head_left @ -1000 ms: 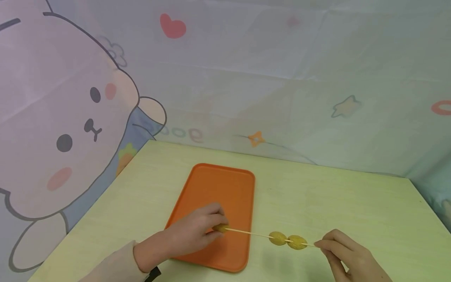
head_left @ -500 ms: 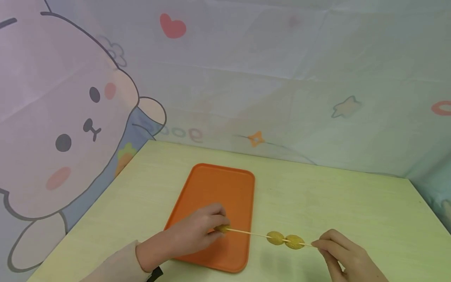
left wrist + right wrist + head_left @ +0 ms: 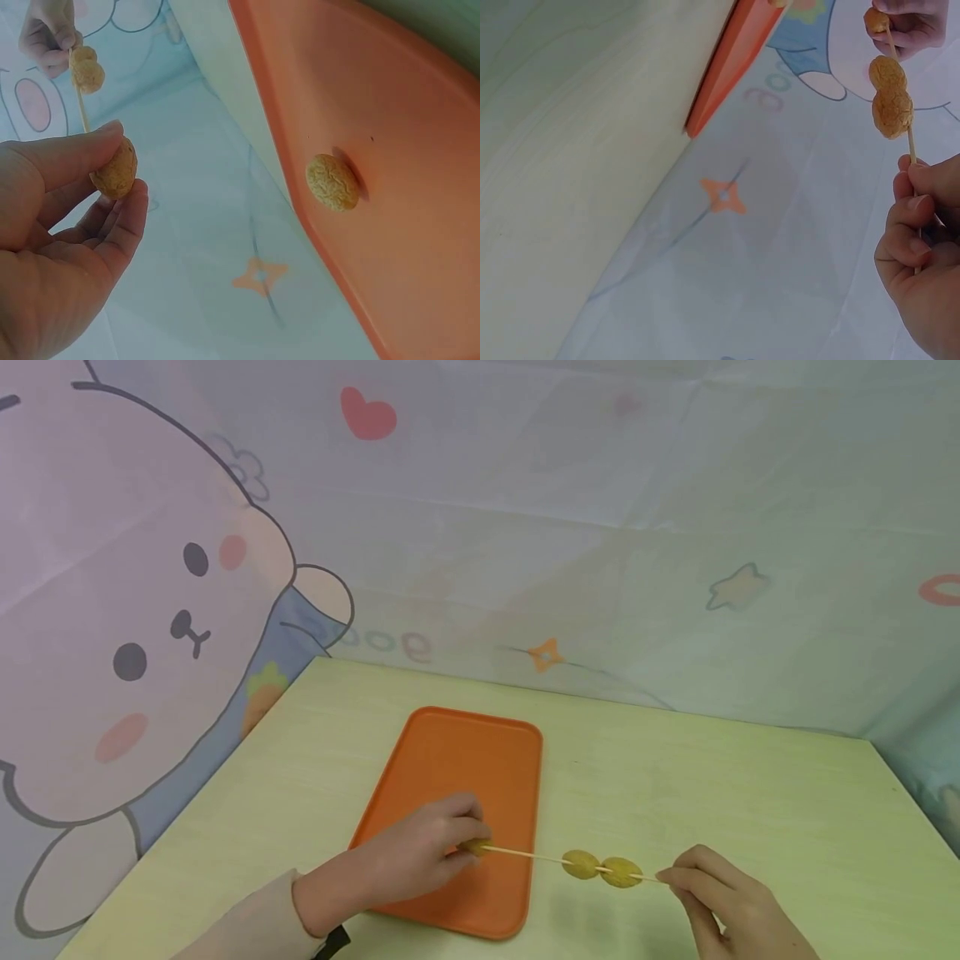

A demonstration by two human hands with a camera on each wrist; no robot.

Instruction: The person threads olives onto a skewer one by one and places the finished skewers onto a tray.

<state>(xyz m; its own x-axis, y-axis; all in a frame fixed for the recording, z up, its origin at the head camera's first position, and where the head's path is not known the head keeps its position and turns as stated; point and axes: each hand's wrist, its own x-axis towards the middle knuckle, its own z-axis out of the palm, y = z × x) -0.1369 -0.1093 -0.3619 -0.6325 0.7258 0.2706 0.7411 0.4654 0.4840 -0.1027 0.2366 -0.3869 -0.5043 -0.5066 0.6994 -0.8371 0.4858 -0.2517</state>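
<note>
A thin wooden skewer carries two wrinkled yellow-brown oval balls, side by side near its right end. My right hand pinches that end between thumb and fingers; in the right wrist view its lower part runs along the curled fingers. At the other end my left hand pinches another such ball between thumb and fingertips, above the orange tray. The skewer's left tip meets this ball; how deep it goes in is hidden. One more ball lies on the tray, hidden in the head view.
The tray rests on a pale yellow-green table, left of the middle. Behind the table hangs a printed cloth with a cartoon animal, a heart and stars. The table's back edge meets this cloth.
My right hand has shifted slightly left, with the skewer and its two balls moving the same way. The left hand stays nearly in place, still pinching its ball.
</note>
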